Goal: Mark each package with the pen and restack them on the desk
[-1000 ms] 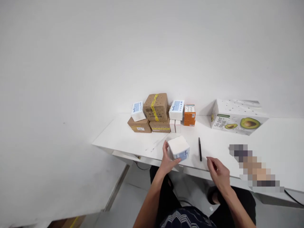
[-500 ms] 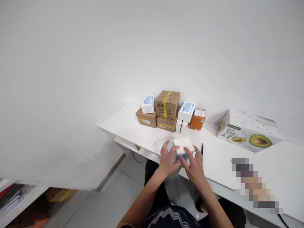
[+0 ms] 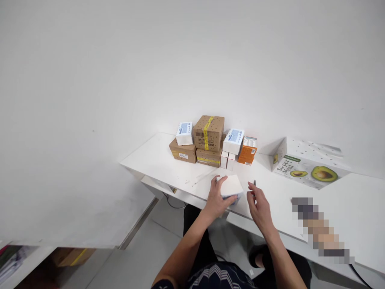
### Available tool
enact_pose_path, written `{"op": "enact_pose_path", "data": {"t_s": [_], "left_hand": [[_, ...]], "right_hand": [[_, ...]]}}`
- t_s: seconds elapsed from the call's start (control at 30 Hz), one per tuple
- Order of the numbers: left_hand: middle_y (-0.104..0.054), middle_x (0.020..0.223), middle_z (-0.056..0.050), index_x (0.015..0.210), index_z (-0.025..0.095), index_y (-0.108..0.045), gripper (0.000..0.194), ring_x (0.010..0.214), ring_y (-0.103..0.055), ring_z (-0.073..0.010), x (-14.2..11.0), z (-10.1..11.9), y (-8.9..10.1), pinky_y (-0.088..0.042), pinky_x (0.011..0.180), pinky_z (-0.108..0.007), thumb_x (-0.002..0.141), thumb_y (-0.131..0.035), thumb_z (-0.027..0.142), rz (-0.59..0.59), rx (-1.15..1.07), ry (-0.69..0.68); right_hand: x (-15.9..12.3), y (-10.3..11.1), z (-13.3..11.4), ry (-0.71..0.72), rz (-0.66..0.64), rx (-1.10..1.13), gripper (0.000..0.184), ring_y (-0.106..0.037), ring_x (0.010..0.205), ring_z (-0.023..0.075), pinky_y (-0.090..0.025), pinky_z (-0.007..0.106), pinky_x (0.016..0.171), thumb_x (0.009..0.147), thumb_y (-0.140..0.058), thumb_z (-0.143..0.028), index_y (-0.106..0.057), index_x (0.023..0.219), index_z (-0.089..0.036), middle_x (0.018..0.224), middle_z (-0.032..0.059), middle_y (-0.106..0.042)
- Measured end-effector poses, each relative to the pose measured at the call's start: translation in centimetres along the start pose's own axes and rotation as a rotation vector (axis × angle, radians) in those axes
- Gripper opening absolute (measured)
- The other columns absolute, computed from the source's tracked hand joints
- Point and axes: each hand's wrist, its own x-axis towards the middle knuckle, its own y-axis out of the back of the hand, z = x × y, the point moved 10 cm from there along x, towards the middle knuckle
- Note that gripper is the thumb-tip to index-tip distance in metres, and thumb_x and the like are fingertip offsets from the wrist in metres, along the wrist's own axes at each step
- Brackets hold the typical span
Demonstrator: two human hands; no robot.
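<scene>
A white box (image 3: 233, 185) with blue print low on its side stands near the front edge of the white table (image 3: 156, 156). My left hand (image 3: 217, 196) grips its left side, the thumb along the front and the fingers over the top left edge. To the right of the box, apart from it, my right hand (image 3: 259, 204) hovers with thumb and index finger spread. A dark pen (image 3: 254, 183) shows just past its fingers, partly covered by them; whether they touch the pen is hard to see.
Against the wall sit brown cartons (image 3: 209, 134) with yellow tape, white-and-blue boxes (image 3: 184, 133), small white boxes (image 3: 227, 159) and orange boxes (image 3: 248, 150). A large avocado-printed box (image 3: 309, 166) lies on the right. A blurred-out object (image 3: 323, 233) with a black cable is nearer me.
My right hand has let go of the white box and moved right, to beside the pen. My left hand keeps hold of the box. The view has shifted slightly.
</scene>
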Motion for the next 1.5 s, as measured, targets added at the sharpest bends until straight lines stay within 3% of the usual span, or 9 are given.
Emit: {"op": "enact_pose_path", "data": {"t_s": [0.17, 0.37, 0.6, 0.7, 0.83, 1.0, 1.13, 1.27, 1.5], "left_hand": [[-0.039, 0.133, -0.011, 0.130, 0.025, -0.041, 0.071, 0.131, -0.037, -0.0288, 0.3, 0.3, 0.6, -0.028, 0.111, -0.047, 0.069, -0.076, 0.032, 0.016, -0.104, -0.020], [-0.047, 0.128, -0.010, 0.128, 0.024, -0.046, 0.076, 0.124, -0.045, -0.0279, 1.1, -0.2, 0.8, -0.035, 0.106, -0.045, 0.062, -0.081, 0.034, -0.032, -0.146, 0.006], [-0.067, 0.084, -0.003, 0.107, 0.021, -0.057, 0.053, 0.078, -0.066, -0.0218, 1.5, -6.3, -0.7, -0.051, 0.070, -0.033, 0.065, -0.076, 0.048, 0.106, -0.831, 0.600], [-0.070, 0.084, -0.005, 0.100, 0.018, -0.059, 0.045, 0.080, -0.067, -0.0233, 0.3, -8.3, -3.0, -0.052, 0.071, -0.034, 0.071, -0.070, 0.050, 0.091, -1.082, 0.836], [-0.072, 0.085, -0.005, 0.104, 0.017, -0.060, 0.041, 0.087, -0.068, -0.0246, -1.2, -8.6, -5.9, -0.052, 0.077, -0.035, 0.075, -0.066, 0.044, 0.004, -1.356, 1.019], [-0.071, 0.086, -0.006, 0.111, 0.015, -0.058, 0.047, 0.084, -0.068, -0.0252, -2.1, -7.2, -8.6, -0.052, 0.075, -0.036, 0.076, -0.063, 0.045, -0.163, -1.421, 1.050], [-0.069, 0.081, -0.009, 0.109, 0.012, -0.059, 0.061, 0.068, -0.065, -0.0235, -3.5, -6.8, -10.7, -0.052, 0.066, -0.036, 0.078, -0.051, 0.065, -0.364, -1.149, 0.994], [-0.061, 0.065, -0.004, 0.110, 0.016, -0.061, 0.065, 0.070, -0.064, -0.0255, -2.2, -7.5, -7.6, -0.049, 0.071, -0.037, 0.075, -0.054, 0.070, -0.209, -0.521, 0.661], [-0.051, 0.131, -0.009, 0.126, 0.027, -0.051, 0.043, 0.117, -0.051, -0.0247, -0.3, -1.7, -2.9, -0.042, 0.096, -0.039, 0.091, -0.045, 0.049, -0.051, -0.330, 0.221]], "right_hand": [[0.5, -1.4, 6.7, -0.248, -0.162, -0.345, 0.039, -0.060, 0.083, 0.0279, -0.047, 0.041, 0.073, 0.087, -0.048, -0.037, -0.063, 0.118, -0.018, 0.089, 0.0123, -0.056], [0.9, -2.8, 8.5, -0.321, -0.168, -0.234, 0.038, -0.059, 0.066, 0.0245, -0.042, 0.037, 0.063, 0.081, -0.049, -0.023, -0.066, 0.115, -0.017, 0.075, 0.0092, -0.055], [0.2, -0.4, 9.9, -0.358, -0.105, 0.195, 0.033, -0.053, 0.048, 0.0168, -0.044, 0.032, 0.051, 0.081, -0.046, -0.040, -0.068, 0.092, -0.018, 0.054, -0.0009, -0.054], [-1.0, 0.9, 9.6, -0.373, -0.052, 0.416, 0.040, -0.058, 0.055, 0.0180, -0.048, 0.033, 0.051, 0.085, -0.038, -0.046, -0.062, 0.095, -0.017, 0.064, 0.0035, -0.061], [-2.0, 2.9, 7.4, -0.390, 0.111, 0.855, 0.024, -0.062, 0.062, 0.0176, -0.051, 0.035, 0.058, 0.077, -0.062, -0.042, -0.056, 0.092, -0.024, 0.077, 0.0040, -0.067], [-1.9, 6.6, 1.9, -0.227, 0.267, 0.673, 0.014, -0.066, 0.083, 0.0196, -0.052, 0.039, 0.078, 0.083, -0.061, -0.034, -0.054, 0.091, -0.024, 0.088, 0.0050, -0.069], [-1.8, 6.3, -1.2, -0.070, 0.244, 0.417, 0.021, -0.063, 0.105, 0.0245, -0.051, 0.040, 0.084, 0.085, -0.059, -0.035, -0.052, 0.102, -0.023, 0.115, 0.0134, -0.066], [-2.4, 5.6, -0.4, -0.124, 0.371, 0.228, 0.028, -0.065, 0.101, 0.0244, -0.052, 0.037, 0.078, 0.083, -0.060, -0.036, -0.051, 0.107, -0.022, 0.118, 0.0157, -0.065], [-2.1, 4.8, 0.1, -0.170, 0.399, 0.174, 0.026, -0.065, 0.098, 0.0233, -0.050, 0.036, 0.077, 0.085, -0.057, -0.037, -0.051, 0.105, -0.022, 0.119, 0.0149, -0.065]]}}
